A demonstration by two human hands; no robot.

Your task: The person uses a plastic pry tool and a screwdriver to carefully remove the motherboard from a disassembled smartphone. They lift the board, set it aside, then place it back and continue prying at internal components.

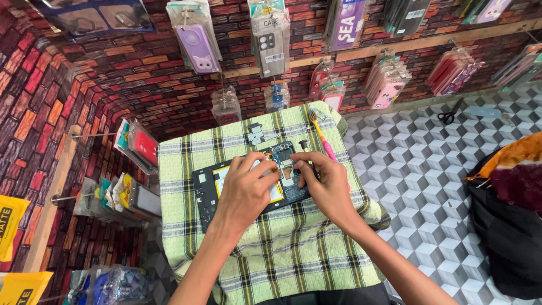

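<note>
Both forearms rise from the bottom edge of the frame toward its centre, over a green plaid cloth (282, 248) that covers a small raised surface and fills the lower middle. At the centre of that cloth lies an opened phone (226, 186), back cover off, its blue circuit board and yellow-edged battery showing; a large part of it is hidden under the hands. The left hand (245, 189) lies palm down on the battery area with fingers curled, the tips pressing on the board near its upper edge. The right hand (324, 183) sits just beside it on the phone's right end, fingers bent and drawn together on a small part of the board; what it pinches, if anything, cannot be told. Right of the cloth a grey-and-white cube-patterned floor (418, 169) spreads out, with a dark bag and orange fabric (508, 209) at the right edge. A brick-patterned wall (113, 73) fills the top and left, hung with phone cases in clear packets: a purple one (197, 45) upper left of centre, a grey one (271, 45) top centre, pink ones (387, 85) upper right. Yellow packets (11, 226) sit at the lower left edge. A pink-handled toothbrush (323, 138) lies on the cloth above the right hand, a small metal plate (255, 134) above the phone, and black scissors (450, 116) on the floor at upper right.
</note>
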